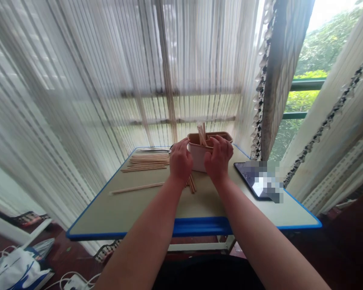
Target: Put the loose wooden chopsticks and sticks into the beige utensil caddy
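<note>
A white utensil holder (198,158) with a brown rim and inner dividers stands toward the back of the table. My left hand (181,159) holds it at its left end, the fingertips by the rim corner. My right hand (219,155) grips its front right part, fingers over the rim and thumb against the front wall. A small wrapped bundle of sticks (202,135) pokes up out of one compartment. Left of my hands lie many wooden chopsticks (148,161) in a pile. A few more chopsticks (192,184) stick out below my left hand, partly hidden by it.
A separate pair of chopsticks (136,188) lies nearer the front left. Thin metal utensils (154,150) rest at the back left edge. On the right is a tablet (254,181), partly blurred. The table (109,221) has a blue edge; curtains (133,80) hang behind it.
</note>
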Demonstrator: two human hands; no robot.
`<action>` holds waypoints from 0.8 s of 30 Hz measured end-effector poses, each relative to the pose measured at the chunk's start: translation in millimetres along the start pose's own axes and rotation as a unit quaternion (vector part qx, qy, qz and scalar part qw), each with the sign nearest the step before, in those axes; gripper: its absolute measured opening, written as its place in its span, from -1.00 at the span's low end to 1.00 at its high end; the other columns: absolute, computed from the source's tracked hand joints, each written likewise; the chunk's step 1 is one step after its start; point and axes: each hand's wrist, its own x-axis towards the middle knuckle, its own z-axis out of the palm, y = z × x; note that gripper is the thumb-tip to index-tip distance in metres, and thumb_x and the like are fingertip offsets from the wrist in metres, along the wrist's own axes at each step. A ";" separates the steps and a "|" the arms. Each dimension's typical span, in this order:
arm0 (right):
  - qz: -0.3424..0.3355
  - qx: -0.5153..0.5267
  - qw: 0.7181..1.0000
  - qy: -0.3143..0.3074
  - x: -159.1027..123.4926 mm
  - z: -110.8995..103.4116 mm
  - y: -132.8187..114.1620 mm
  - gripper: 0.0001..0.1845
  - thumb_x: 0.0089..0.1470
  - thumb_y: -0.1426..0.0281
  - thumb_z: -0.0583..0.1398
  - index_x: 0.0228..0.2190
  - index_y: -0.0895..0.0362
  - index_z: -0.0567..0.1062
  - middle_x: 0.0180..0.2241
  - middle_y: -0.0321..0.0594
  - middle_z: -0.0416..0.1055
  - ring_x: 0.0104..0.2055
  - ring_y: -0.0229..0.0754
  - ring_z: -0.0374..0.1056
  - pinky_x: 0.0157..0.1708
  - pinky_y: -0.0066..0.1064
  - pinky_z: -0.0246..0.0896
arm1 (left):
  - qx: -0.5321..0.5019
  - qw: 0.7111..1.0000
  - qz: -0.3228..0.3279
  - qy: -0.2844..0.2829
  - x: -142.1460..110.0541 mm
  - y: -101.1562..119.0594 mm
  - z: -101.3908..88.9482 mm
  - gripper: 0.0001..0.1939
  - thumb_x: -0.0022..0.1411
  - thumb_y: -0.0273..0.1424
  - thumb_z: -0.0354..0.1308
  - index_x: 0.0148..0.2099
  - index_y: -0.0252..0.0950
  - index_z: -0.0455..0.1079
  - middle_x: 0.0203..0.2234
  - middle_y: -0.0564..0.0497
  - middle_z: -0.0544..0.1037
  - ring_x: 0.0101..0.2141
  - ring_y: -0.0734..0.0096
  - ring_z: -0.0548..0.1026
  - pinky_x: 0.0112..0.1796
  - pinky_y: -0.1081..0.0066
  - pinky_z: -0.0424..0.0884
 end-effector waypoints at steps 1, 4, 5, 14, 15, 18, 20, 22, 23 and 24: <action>-0.026 0.004 1.000 0.014 -2.5 -0.6 -2.1 -0.46 -0.13 0.51 0.03 -0.04 0.11 0.35 0.07 -0.07 0.22 0.16 0.05 0.00 0.14 -0.03 -0.13 | 0.012 1.000 -0.010 -0.015 1.0 -2.1 -6.9 -0.58 0.15 -0.60 -0.13 0.01 -0.32 0.36 -0.06 -0.09 0.48 0.00 0.32 0.37 0.05 0.24 0.29; -0.115 0.031 0.993 -0.008 -11.3 -0.8 -9.1 -0.50 -0.14 0.51 0.04 -0.07 0.11 0.32 0.04 -0.07 0.25 0.12 0.03 0.06 0.10 -0.07 -0.08 | 0.073 0.986 -0.061 -0.134 -2.2 -17.0 -34.9 -0.65 0.12 -0.57 -0.07 -0.09 -0.31 0.43 -0.18 -0.09 0.53 -0.11 0.28 0.44 -0.02 0.27 0.34; -0.139 0.041 0.989 -0.024 -14.0 -0.2 -11.3 -0.51 -0.13 0.50 0.04 -0.08 0.11 0.32 0.01 -0.08 0.27 0.10 0.02 0.08 0.09 -0.09 -0.07 | 0.101 0.975 -0.079 -0.181 -6.3 -24.4 -45.8 -0.67 0.11 -0.55 -0.05 -0.12 -0.30 0.45 -0.20 -0.09 0.54 -0.13 0.26 0.45 -0.04 0.28 0.34; -0.228 0.105 0.963 -0.093 -22.3 5.9 -15.3 -0.60 -0.14 0.54 0.07 -0.17 0.13 0.37 -0.09 -0.09 0.32 -0.01 -0.01 0.17 0.00 -0.15 0.10 | 0.308 0.889 -0.180 -0.286 -68.2 -57.1 -101.0 -0.75 0.10 -0.49 0.00 -0.19 -0.29 0.45 -0.17 -0.19 0.47 -0.09 0.06 0.36 -0.12 0.11 0.31; -0.233 0.112 0.961 -0.102 -22.7 5.7 -14.4 -0.60 -0.14 0.54 0.07 -0.17 0.13 0.37 -0.10 -0.08 0.32 -0.02 -0.01 0.18 0.00 -0.15 0.12 | 0.316 0.883 -0.186 -0.293 -70.7 -55.8 -100.4 -0.75 0.12 -0.49 -0.01 -0.18 -0.30 0.44 -0.18 -0.20 0.47 -0.11 0.06 0.37 -0.14 0.11 0.31; -0.236 0.128 0.955 -0.127 -23.9 5.2 -12.0 -0.61 -0.15 0.54 0.08 -0.18 0.13 0.38 -0.13 -0.07 0.31 -0.05 -0.03 0.21 -0.02 -0.15 0.15 | 0.326 0.875 -0.203 -0.295 -72.4 -52.7 -98.7 -0.75 0.18 -0.46 -0.05 -0.16 -0.29 0.43 -0.17 -0.21 0.46 -0.13 0.09 0.38 -0.14 0.10 0.30; -0.231 0.132 0.954 -0.135 -24.6 5.5 -11.4 -0.62 -0.15 0.54 0.08 -0.20 0.13 0.39 -0.15 -0.07 0.32 -0.07 -0.03 0.23 -0.04 -0.16 0.17 | 0.323 0.875 -0.210 -0.293 -71.4 -52.3 -99.0 -0.76 0.20 -0.43 -0.04 -0.17 -0.28 0.43 -0.16 -0.20 0.46 -0.13 0.11 0.38 -0.13 0.11 0.29; -0.227 0.137 0.954 -0.141 -25.0 6.1 -11.8 -0.64 -0.14 0.54 0.09 -0.21 0.14 0.40 -0.18 -0.07 0.32 -0.09 -0.04 0.24 -0.05 -0.17 0.19 | 0.317 0.876 -0.216 -0.292 -70.5 -52.6 -100.0 -0.78 0.19 -0.40 -0.01 -0.19 -0.27 0.43 -0.17 -0.19 0.46 -0.12 0.11 0.38 -0.13 0.11 0.28; -0.228 0.142 0.952 -0.149 -25.3 6.3 -12.2 -0.65 -0.14 0.53 0.09 -0.23 0.14 0.41 -0.19 -0.08 0.33 -0.10 -0.04 0.24 -0.06 -0.18 0.20 | 0.316 0.877 -0.218 -0.291 -70.2 -52.9 -100.5 -0.79 0.18 -0.39 0.01 -0.19 -0.27 0.43 -0.17 -0.19 0.47 -0.12 0.11 0.38 -0.12 0.11 0.27; -0.229 0.148 0.949 -0.161 -25.6 6.4 -12.8 -0.67 -0.14 0.53 0.09 -0.24 0.14 0.41 -0.20 -0.09 0.33 -0.11 -0.05 0.25 -0.06 -0.19 0.20 | 0.316 0.877 -0.218 -0.289 -70.1 -53.0 -100.8 -0.80 0.17 -0.39 0.02 -0.20 -0.27 0.43 -0.17 -0.19 0.47 -0.12 0.10 0.39 -0.11 0.10 0.26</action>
